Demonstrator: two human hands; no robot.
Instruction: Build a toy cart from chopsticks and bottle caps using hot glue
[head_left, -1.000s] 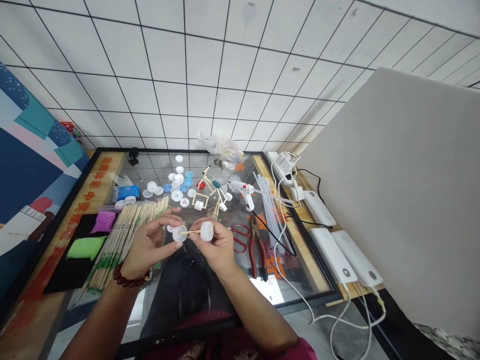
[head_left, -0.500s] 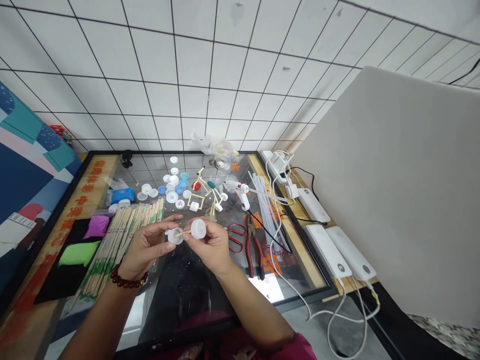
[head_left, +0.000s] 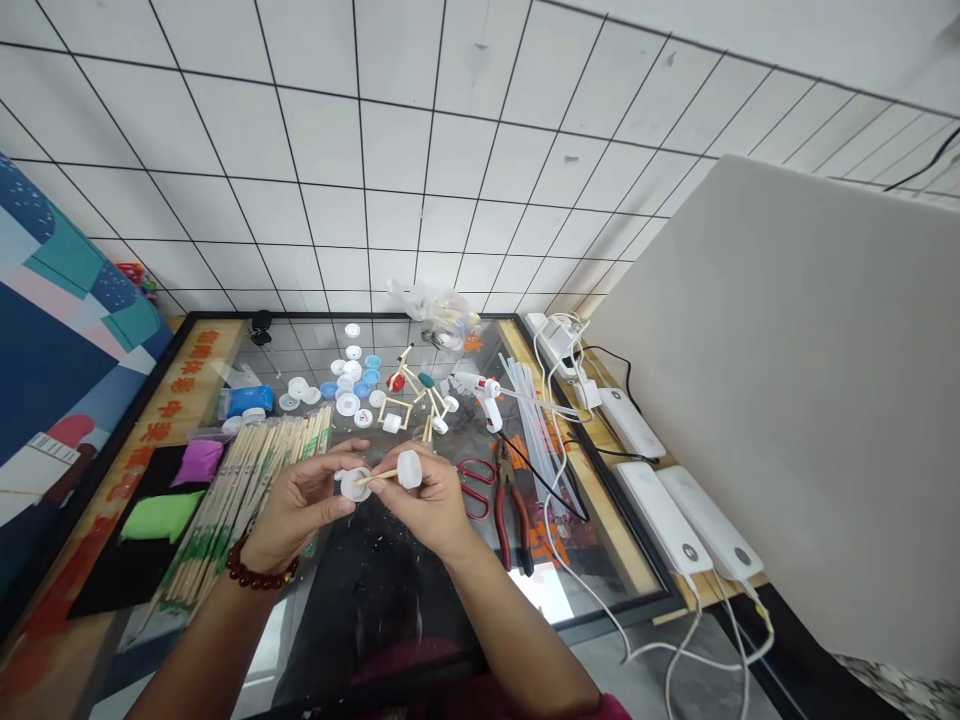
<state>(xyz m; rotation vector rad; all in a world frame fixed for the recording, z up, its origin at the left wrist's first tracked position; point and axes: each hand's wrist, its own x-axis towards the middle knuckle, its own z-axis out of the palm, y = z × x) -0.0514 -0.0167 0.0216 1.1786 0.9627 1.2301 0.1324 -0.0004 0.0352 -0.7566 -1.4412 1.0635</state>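
My left hand (head_left: 300,500), with a dark red bead bracelet at the wrist, pinches a white cap (head_left: 354,485) by its edge. In my right hand (head_left: 431,503) is a short wooden stick (head_left: 381,476) with a second white cap (head_left: 409,469) at its right end. The stick's left end meets the inside of the left cap; whether it is fixed there I cannot tell. Beyond my hands lie a small stick frame (head_left: 394,411), a white and blue glue gun (head_left: 480,392), and loose white and blue caps (head_left: 347,404).
Packs of wooden sticks (head_left: 225,510) and purple (head_left: 198,462) and green (head_left: 159,516) clay lie at left. Red scissors (head_left: 475,487), pliers (head_left: 511,510) and glue sticks (head_left: 536,430) are at right. White cables (head_left: 600,600) hang over the right edge beside power banks (head_left: 667,520).
The whole view has shifted slightly, with the table lower in the picture. The right-hand cap has turned a little and sits slightly farther from the left cap, showing more of the stick.
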